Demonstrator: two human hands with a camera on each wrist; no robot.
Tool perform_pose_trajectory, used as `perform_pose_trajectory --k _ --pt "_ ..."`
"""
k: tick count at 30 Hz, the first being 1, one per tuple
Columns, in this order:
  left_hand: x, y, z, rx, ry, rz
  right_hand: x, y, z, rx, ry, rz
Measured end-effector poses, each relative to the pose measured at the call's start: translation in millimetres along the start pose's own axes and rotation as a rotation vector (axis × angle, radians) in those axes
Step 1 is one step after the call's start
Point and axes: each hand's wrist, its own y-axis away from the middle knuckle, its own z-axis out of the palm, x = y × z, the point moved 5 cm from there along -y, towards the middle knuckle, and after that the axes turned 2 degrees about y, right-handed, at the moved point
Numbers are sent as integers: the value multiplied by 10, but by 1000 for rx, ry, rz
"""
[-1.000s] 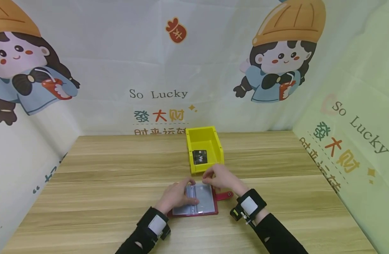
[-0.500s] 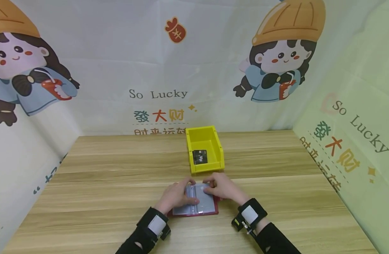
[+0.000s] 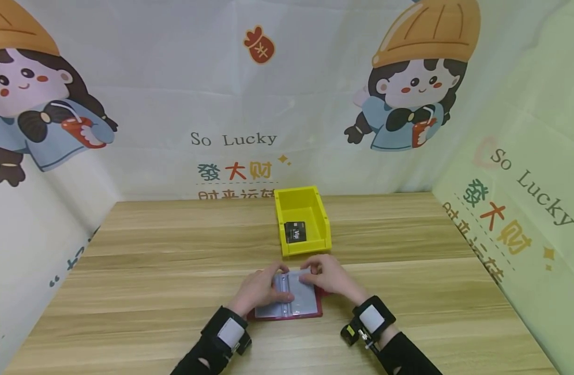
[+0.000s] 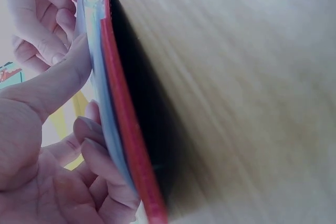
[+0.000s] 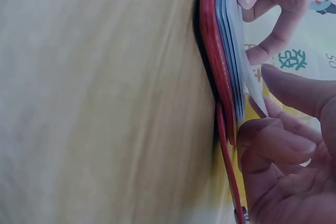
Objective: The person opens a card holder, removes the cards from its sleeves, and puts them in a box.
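Note:
A red card holder (image 3: 320, 307) lies spread on the table in the head view, its clear plastic sleeves (image 3: 302, 302) facing up. My left hand (image 3: 260, 290) holds it on the left, thumb across the sleeves near the middle rings, fingers at the far edge. At the upper right corner is my right hand (image 3: 331, 275). In the right wrist view its thumb and fingers pinch the corner of the top sleeve (image 5: 256, 95), which stands lifted from the stack below. The red strap (image 5: 229, 166) sticks out beside that hand. Under the fingers, the sleeve's far corner is partly hidden.
Just beyond the hands stands a yellow bin (image 3: 325, 229) with a black card marked "Vip" (image 3: 295, 232) inside. The wooden table (image 3: 174, 250) meets printed cloth walls (image 3: 315, 104) at the back and sides.
My right hand has come down from beside the yellow bin to the upper right corner of the sleeves, covering most of the strap. The left hand stays in place.

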Motion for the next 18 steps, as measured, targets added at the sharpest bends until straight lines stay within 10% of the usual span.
perform_pose_trajectory --k 18 --pt "-48 32 -29 -24 142 -38 87 164 36 -118 -309 106"
